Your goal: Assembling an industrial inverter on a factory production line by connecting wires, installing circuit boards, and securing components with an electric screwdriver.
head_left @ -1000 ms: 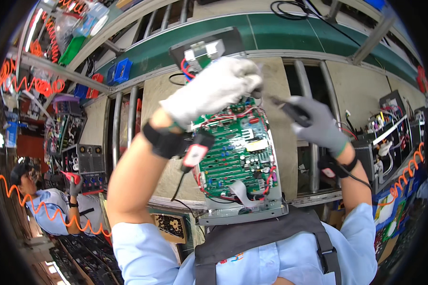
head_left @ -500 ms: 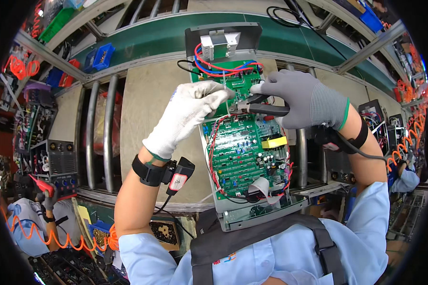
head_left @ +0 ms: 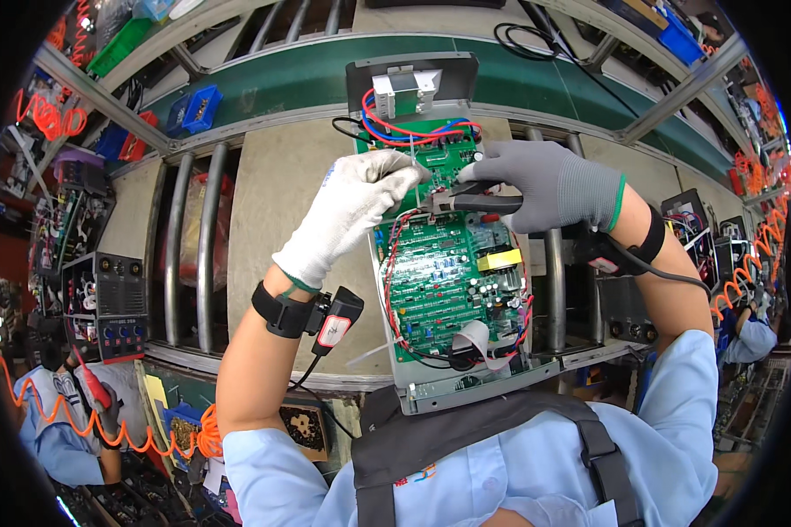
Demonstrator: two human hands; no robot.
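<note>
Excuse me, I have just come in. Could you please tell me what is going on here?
Two gloved hands are over a green circuit board in a grey metal frame. The right hand, in grey, holds dark-handled pliers, with the nose low over the board's wiring. The left hand, in white, is beside the nose, fingertips bunched; whether they grip something is unclear. At left, a co-worker holds a red tool.

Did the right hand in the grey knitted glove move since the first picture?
Yes, leftward. The right hand was beyond the right edge of the rectangular green circuit board; now it reaches over the board with dark-handled metal pliers.
</note>
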